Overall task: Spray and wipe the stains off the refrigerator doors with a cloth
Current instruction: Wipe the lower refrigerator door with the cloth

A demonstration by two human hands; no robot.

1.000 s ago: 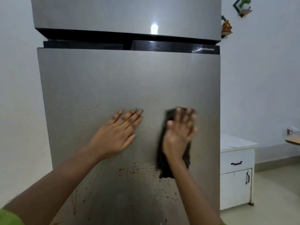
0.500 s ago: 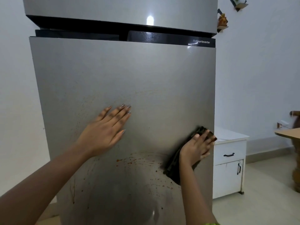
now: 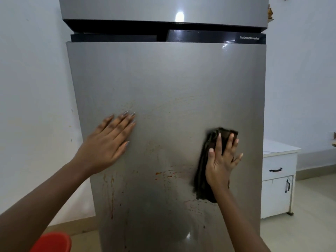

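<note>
Your cloth [image 3: 201, 171] is dark and folded, and it lies flat against the fridge's lower door [image 3: 172, 84], on its right half. Your right hand [image 3: 221, 160] presses it there with an open palm. The fingers are straight and fanned apart, the thumb points up along the left side, and nothing curls round the fabric. The cloth's top edge shows above your fingertips, and its lower end hangs below the heel of your hand.

The stains [image 3: 164, 174] are orange-red splatters just left of the cloth's lower part. More specks lie scattered beneath the cloth, and thin runs trail down the door's left side. Faint smear arcs cross the steel between your hands.

Your left hand [image 3: 107, 148] lies flat on the door's left half, well apart from the right. Its fingers are straight, close together and angled up to the right, and it holds nothing.

A black strip [image 3: 209, 36] printed "ProSmartInverter" tops the lower door. Above it, the upper door [image 3: 127, 8] carries a bright glare.

Right of the fridge stands a white cabinet [image 3: 283, 153]. Its drawer [image 3: 278, 163] and small door [image 3: 274, 197] are both closed, so whatever is inside is hidden. A red tub [image 3: 52, 242] shows at the bottom left corner, and you cannot tell what it holds.
</note>
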